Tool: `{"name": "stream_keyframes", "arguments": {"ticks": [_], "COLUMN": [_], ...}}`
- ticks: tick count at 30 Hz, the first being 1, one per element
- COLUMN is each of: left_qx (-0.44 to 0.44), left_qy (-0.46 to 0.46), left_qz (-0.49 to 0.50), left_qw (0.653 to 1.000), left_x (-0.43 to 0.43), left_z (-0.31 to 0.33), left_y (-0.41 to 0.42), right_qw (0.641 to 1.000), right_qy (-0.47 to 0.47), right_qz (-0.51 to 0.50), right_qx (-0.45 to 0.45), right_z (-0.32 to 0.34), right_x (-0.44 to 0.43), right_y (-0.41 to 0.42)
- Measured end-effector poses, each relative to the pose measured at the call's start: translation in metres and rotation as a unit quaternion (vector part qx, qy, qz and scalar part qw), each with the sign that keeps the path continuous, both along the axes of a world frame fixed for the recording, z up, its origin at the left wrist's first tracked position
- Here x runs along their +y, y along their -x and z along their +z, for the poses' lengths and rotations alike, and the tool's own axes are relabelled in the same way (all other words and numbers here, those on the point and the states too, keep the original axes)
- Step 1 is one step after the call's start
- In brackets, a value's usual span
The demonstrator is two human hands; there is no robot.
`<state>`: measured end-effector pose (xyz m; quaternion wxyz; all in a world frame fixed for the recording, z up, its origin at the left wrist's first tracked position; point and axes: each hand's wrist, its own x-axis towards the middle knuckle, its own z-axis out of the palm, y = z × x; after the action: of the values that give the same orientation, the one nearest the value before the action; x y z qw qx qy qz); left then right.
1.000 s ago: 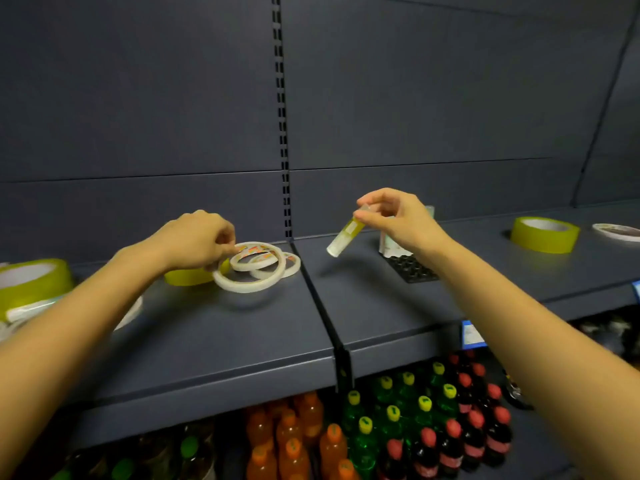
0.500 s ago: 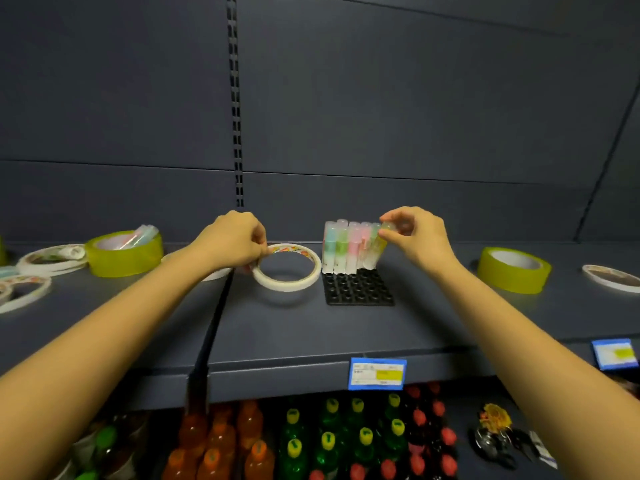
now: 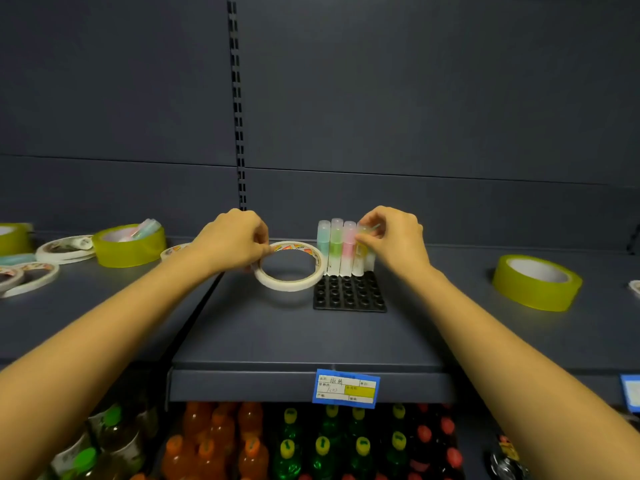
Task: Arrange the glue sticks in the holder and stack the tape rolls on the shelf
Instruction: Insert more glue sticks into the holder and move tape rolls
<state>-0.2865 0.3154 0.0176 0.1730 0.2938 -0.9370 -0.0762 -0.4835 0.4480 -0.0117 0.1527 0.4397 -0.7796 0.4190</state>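
Observation:
A black holder [image 3: 349, 294] with round sockets lies on the grey shelf [image 3: 311, 341]. Several pastel glue sticks [image 3: 336, 247] stand upright in its back row. My right hand [image 3: 394, 240] pinches the top of a yellow glue stick [image 3: 360, 252] at the right end of that row, and it stands almost upright. My left hand [image 3: 232, 239] grips the left rim of a white tape roll [image 3: 289, 266] that lies flat just left of the holder and touches the glue sticks.
A wide yellow tape roll [image 3: 536, 282] lies at the right. To the left, another yellow roll [image 3: 130, 245] holds glue sticks inside, beside several thin white rolls [image 3: 64, 247]. Bottles [image 3: 311, 445] fill the shelf below, behind a blue price label [image 3: 346, 388].
My right hand brought the yellow glue stick from mid-air to the holder's back row and stood it upright. My left hand slid the white tape roll rightward beside the holder. The view shifted right.

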Motion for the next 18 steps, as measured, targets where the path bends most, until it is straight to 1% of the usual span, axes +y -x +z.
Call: {"name": "stream_keyframes", "arguments": {"ticks": [3, 6, 9, 11, 13, 16, 18], "left_qx": [-0.001, 0.007, 0.018, 0.025, 0.031, 0.027, 0.023], "left_qy": [0.004, -0.003, 0.005, 0.011, 0.018, 0.025, 0.025], "left_qz": [-0.009, -0.024, -0.039, -0.05, -0.059, -0.073, -0.081], "left_qw": [1.0, 1.0, 0.999, 0.998, 0.998, 0.997, 0.996], "left_x": [0.0, 0.001, 0.003, 0.004, 0.008, 0.019, 0.029], "left_z": [0.003, 0.007, 0.008, 0.008, 0.008, 0.009, 0.01], "left_y": [0.004, 0.008, 0.015, 0.021, 0.028, 0.04, 0.049], "right_qw": [1.0, 0.997, 0.992, 0.988, 0.986, 0.966, 0.96], "right_qy": [-0.01, -0.063, -0.093, -0.111, -0.14, -0.226, -0.24], "right_qz": [-0.005, -0.028, -0.043, -0.041, -0.024, -0.008, -0.011], "right_qx": [0.003, 0.038, 0.076, 0.094, 0.092, 0.124, 0.145], "right_z": [-0.001, 0.0, -0.001, 0.0, 0.004, 0.011, 0.015], "right_x": [0.001, 0.002, 0.003, 0.006, 0.011, 0.027, 0.045], "right_y": [0.002, 0.004, 0.005, 0.007, 0.009, 0.012, 0.016]}}
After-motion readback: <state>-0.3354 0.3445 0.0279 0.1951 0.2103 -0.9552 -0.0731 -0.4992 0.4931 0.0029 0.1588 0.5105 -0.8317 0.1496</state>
